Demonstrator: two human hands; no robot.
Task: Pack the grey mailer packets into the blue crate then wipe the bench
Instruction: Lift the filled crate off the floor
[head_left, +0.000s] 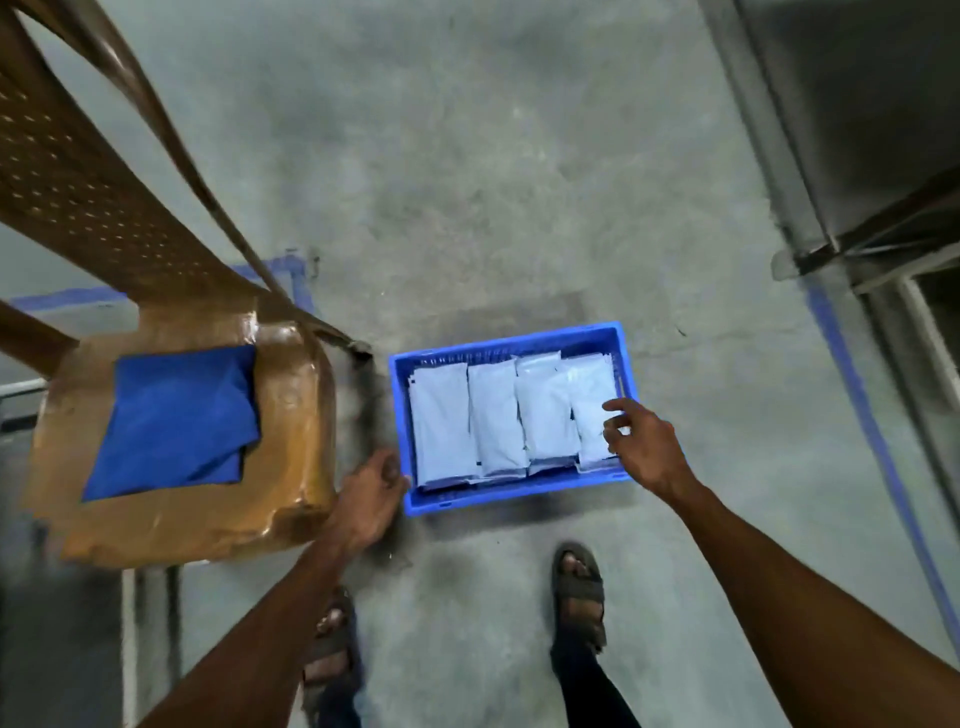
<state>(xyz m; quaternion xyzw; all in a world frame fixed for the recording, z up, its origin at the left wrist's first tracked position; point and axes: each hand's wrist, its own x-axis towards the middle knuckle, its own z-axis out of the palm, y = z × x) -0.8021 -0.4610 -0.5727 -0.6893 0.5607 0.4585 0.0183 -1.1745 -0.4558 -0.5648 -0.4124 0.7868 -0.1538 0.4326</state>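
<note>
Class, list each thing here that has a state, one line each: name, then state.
Crate: on floor, holding packets.
Packets: in overlapping rows inside crate.
Cloth: folded, on chair seat.
Chair: upright, beside crate.
Left hand: at crate's near-left corner, grip unclear.
Right hand: above rightmost packets, fingers loosely curled, holding nothing.

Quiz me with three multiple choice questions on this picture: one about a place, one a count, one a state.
1. Where is the blue cloth? A on the chair seat, B on the floor, C on a shelf.
2. How many rows of packets show in the crate? A two, B four, C six.
3. The crate is: A upside down, B empty, C upright and filled.
Answers: A, the cloth lies folded on the seat; B, four rows sit side by side; C, packets cover its bottom.
</note>
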